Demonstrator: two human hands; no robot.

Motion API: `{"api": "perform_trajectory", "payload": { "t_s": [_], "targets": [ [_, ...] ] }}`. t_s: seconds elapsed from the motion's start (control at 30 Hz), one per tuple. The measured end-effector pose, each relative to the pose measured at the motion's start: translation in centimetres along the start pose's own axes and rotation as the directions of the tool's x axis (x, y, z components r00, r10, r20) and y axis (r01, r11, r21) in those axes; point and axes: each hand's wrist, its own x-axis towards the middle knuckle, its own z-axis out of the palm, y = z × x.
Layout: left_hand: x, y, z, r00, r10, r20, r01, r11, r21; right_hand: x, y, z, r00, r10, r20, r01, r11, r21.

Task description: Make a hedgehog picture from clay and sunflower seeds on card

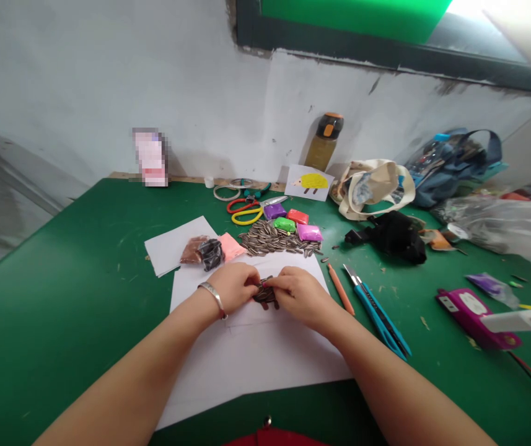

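Note:
On white paper (251,359) lies a small dark figure (265,293) studded with striped sunflower seeds, with short brown feet at its lower edge. My left hand (233,288), with a silver bracelet at its wrist, is closed on the figure's left side. From the right, my right hand (303,298) presses its fingers onto the figure; whether a loose seed is between them is hidden. Just beyond my hands spreads a pile of sunflower seeds (265,238). Brown clay (193,250), black clay (211,254) and pink clay (231,247) lie behind my left hand.
Packets of coloured clay (310,233) rest on the seeds, near scissors (248,214). Right of the paper are an orange stick (340,289) and a blue cutter (379,316). A hedgehog drawing (308,182) leans before a bottle (324,142). Bags (377,186) crowd the back right.

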Motion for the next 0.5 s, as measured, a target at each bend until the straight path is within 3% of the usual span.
{"api": "perform_trajectory", "payload": {
  "t_s": [0.5],
  "targets": [
    [0.04,-0.14,0.18,1.000,-0.022,-0.013,0.022,1.000,0.008,-0.03,-0.29,-0.02,0.997,-0.073,0.017,0.074,0.993,-0.093]
  ]
}}
